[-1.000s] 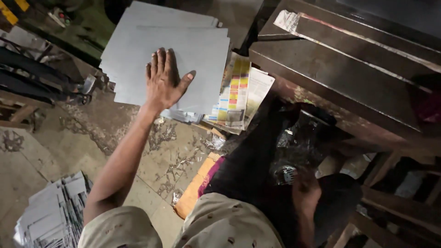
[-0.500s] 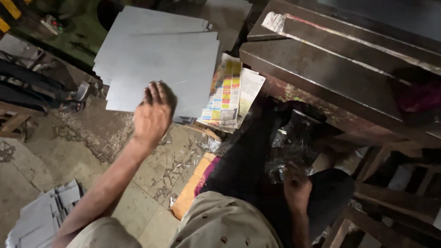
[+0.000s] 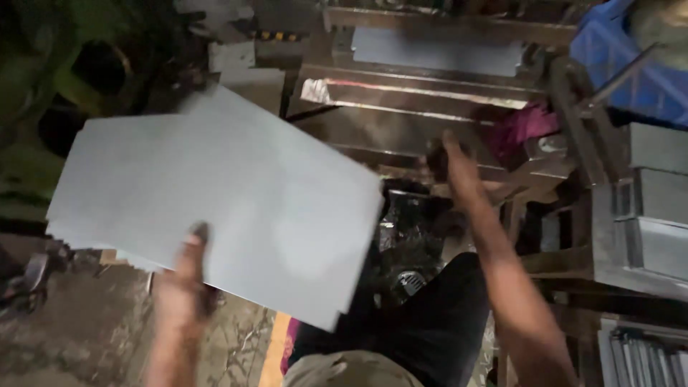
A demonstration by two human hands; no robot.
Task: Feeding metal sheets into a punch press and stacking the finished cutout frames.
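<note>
The left hand (image 3: 183, 287) grips the near edge of a stack of grey sheets (image 3: 222, 201), thumb on top — the stack is lifted and tilted above the patterned floor (image 3: 107, 337). Farther off, the right hand (image 3: 453, 161) rests on the dark metal bench (image 3: 401, 129) — blurred, so I cannot tell its grip

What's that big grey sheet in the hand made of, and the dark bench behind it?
The large flat grey sheet, held by the left hand, looks like matte card or thin board, though blur leaves it open. The dark bench looks like worn metal, judging by its dull shine.
</note>
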